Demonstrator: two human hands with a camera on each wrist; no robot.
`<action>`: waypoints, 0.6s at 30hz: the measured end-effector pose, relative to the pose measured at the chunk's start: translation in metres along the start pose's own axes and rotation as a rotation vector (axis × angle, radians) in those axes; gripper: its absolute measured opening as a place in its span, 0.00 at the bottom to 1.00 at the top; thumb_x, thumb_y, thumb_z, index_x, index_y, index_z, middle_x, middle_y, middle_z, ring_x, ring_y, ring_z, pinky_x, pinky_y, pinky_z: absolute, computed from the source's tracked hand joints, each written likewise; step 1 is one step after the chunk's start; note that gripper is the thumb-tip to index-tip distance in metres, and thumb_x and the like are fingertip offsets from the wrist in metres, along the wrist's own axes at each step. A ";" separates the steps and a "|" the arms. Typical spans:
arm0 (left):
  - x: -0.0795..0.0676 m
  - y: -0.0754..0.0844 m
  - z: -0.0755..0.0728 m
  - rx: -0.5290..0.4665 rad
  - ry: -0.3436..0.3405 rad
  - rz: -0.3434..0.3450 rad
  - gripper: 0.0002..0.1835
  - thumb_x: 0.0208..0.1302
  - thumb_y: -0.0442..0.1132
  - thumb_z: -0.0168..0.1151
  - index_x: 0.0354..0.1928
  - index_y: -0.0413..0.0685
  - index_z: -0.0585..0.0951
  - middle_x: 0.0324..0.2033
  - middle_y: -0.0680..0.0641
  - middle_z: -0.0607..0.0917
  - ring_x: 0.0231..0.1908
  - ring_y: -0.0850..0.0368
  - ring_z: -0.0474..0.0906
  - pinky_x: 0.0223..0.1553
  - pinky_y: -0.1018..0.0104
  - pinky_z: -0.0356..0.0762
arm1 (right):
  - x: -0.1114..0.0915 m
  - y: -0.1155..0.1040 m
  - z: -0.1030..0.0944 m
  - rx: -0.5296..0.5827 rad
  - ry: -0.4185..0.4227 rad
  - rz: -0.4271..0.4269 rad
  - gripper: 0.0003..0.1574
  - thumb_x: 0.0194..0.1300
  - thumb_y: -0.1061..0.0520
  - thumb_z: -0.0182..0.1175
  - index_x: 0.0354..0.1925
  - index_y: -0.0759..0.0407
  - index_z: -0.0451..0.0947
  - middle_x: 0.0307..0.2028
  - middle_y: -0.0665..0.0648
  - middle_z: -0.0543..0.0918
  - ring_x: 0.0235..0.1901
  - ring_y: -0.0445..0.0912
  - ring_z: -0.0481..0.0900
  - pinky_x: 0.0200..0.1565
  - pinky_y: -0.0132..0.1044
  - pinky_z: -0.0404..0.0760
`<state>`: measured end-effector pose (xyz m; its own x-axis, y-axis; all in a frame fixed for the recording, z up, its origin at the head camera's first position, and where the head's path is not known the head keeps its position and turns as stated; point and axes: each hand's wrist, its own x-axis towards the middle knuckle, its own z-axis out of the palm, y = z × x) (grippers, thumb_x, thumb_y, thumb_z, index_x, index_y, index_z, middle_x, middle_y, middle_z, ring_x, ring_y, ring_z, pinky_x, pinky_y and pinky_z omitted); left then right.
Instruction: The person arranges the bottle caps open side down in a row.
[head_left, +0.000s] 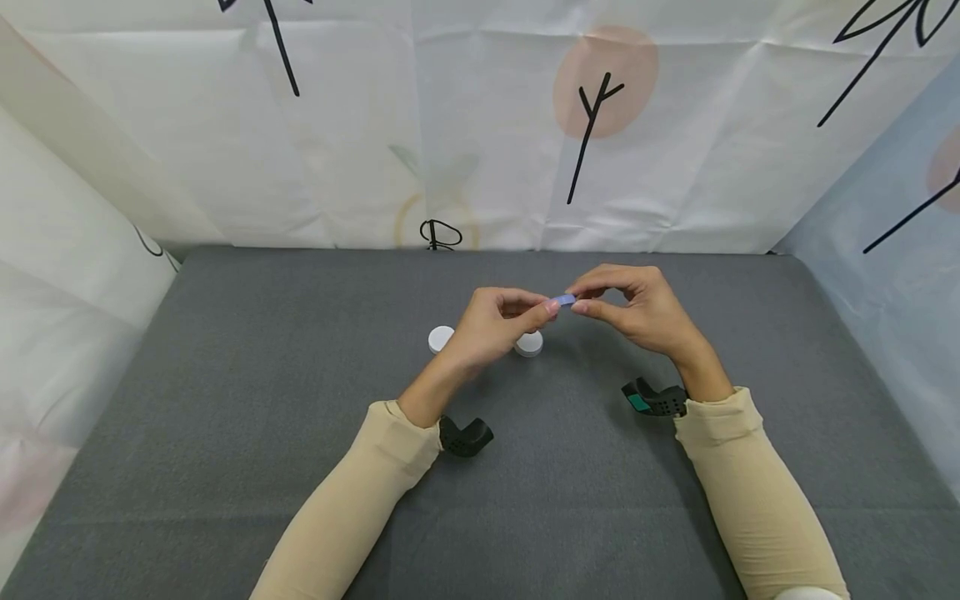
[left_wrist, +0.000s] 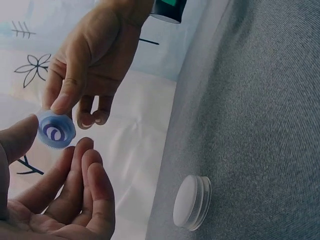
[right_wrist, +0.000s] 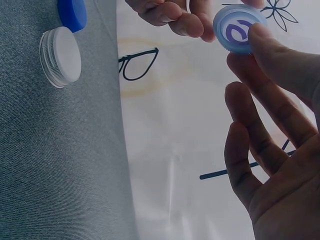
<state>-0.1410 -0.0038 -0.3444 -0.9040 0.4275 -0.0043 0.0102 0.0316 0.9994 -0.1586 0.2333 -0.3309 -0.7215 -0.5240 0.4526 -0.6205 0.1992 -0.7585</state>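
Note:
A small translucent blue cap (head_left: pixel 564 299) is held between both hands above the grey tabletop. Its round face, with a purple swirl mark, shows in the left wrist view, where the cap (left_wrist: pixel 56 131) has a ridged rim. My left hand (head_left: pixel 491 325) pinches it from the left with thumb and fingers. From the other side my right hand (head_left: pixel 637 308) pinches the same cap (right_wrist: pixel 237 30) between thumb and index finger, its other fingers loosely bent. Below the left hand, partly hidden by it, lies a white lid (head_left: pixel 528 344) with a clear ribbed base.
Another white round piece (head_left: pixel 441 338) lies left of the left hand, partly covered. A blue round piece (right_wrist: pixel 72 14) shows beside the white lid (right_wrist: pixel 62 56) in the right wrist view. White printed cloth (head_left: pixel 487 125) hangs behind the grey table (head_left: pixel 225 417).

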 end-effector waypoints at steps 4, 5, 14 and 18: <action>-0.001 0.001 -0.001 -0.021 -0.028 -0.030 0.18 0.72 0.44 0.65 0.52 0.37 0.86 0.44 0.43 0.89 0.53 0.38 0.82 0.55 0.51 0.79 | 0.000 -0.001 0.001 0.005 -0.012 -0.020 0.16 0.58 0.78 0.67 0.43 0.66 0.87 0.39 0.62 0.87 0.39 0.46 0.82 0.46 0.35 0.79; -0.001 0.001 -0.001 -0.018 -0.029 -0.033 0.17 0.72 0.45 0.65 0.52 0.37 0.86 0.44 0.44 0.89 0.53 0.38 0.82 0.55 0.50 0.78 | 0.000 -0.001 0.001 0.005 -0.012 -0.021 0.16 0.57 0.78 0.67 0.43 0.66 0.87 0.39 0.63 0.87 0.39 0.46 0.82 0.46 0.35 0.79; 0.000 0.000 0.000 0.025 -0.012 0.029 0.15 0.70 0.43 0.67 0.50 0.39 0.86 0.43 0.46 0.89 0.50 0.40 0.84 0.52 0.58 0.80 | -0.002 -0.001 -0.001 -0.013 -0.042 0.030 0.20 0.58 0.78 0.68 0.46 0.63 0.87 0.41 0.56 0.87 0.40 0.46 0.81 0.46 0.35 0.78; 0.002 -0.004 0.001 0.073 -0.001 0.107 0.13 0.68 0.42 0.69 0.47 0.40 0.87 0.39 0.47 0.89 0.45 0.40 0.85 0.45 0.62 0.81 | -0.003 -0.001 -0.004 -0.002 -0.084 0.083 0.20 0.60 0.75 0.68 0.49 0.62 0.87 0.43 0.57 0.87 0.40 0.46 0.81 0.46 0.34 0.78</action>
<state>-0.1419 -0.0020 -0.3483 -0.8957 0.4328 0.1019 0.1375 0.0519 0.9891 -0.1573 0.2377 -0.3296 -0.7422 -0.5734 0.3469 -0.5601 0.2466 -0.7908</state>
